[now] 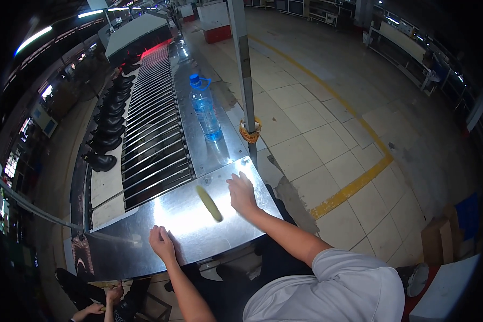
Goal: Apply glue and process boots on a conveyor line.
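Steel surface (198,244) looks slick. Right hand (243,194) loosely open, left hand (162,244) curled, palm hidden, the two apart; blurred green stick (209,204) between them, touching neither, and might roll off if knocked.

One yellow-green, long narrow piece with rounded ends (209,204), material not identifiable. Single, slim, roughly even in width; outline soft and blurred, so surface detail is unreadable. Appears whole. Over the shiny metal bench (198,241), long axis slanting: one end far and to the left, the other nearer and to the right. Contact with the metal below cannot be told. Position: between the two hands, apart from both, nearer the right (242,196) than the left (162,244).
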A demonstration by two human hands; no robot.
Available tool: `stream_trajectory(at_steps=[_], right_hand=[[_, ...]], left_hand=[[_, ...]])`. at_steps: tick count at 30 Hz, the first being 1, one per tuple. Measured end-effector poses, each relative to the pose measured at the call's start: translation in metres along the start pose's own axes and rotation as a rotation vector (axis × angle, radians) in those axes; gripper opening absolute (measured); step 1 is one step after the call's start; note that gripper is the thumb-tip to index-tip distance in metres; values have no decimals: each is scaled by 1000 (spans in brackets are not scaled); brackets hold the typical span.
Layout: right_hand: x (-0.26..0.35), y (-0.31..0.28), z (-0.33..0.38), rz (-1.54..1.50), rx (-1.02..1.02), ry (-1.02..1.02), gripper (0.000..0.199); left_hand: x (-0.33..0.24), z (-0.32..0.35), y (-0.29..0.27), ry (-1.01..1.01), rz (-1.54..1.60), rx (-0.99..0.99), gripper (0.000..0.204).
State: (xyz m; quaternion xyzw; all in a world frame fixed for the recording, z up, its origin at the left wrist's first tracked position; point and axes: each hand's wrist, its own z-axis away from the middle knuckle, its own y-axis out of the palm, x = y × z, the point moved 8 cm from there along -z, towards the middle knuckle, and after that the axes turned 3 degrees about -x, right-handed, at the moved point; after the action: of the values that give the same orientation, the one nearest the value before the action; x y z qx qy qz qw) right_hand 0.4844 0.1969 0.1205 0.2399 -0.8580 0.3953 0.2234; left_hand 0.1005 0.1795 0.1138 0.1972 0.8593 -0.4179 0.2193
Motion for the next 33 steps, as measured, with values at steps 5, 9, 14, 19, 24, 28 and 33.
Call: stream_trajectory(at_steps=[5,9,14,19,24,28,33], right_hand=[[47,10,11,-192,361,-260,41],[70,9,18,-111,442,-481,41],[48,0,8,-7,276,-339,31],[44,-24,-1,-3,36,-212,23],[53,-7,6,-82,226,-334,28],[17,-11,-2,-18,71,-61,33],[57,-5,5,-157,335,-294,49]], left_hand=[[2,1,-5,-19,19,31,23],[6,1,-7,-13,-29,14,23],[0,1,-3,-44,-15,33,24],[2,2,-3,-60,-17,35,24],[4,1,-7,-63,-9,23,23],[-4,-1,-1,-58,8,26,22],[-1,1,-8,-40,-35,11,22]])
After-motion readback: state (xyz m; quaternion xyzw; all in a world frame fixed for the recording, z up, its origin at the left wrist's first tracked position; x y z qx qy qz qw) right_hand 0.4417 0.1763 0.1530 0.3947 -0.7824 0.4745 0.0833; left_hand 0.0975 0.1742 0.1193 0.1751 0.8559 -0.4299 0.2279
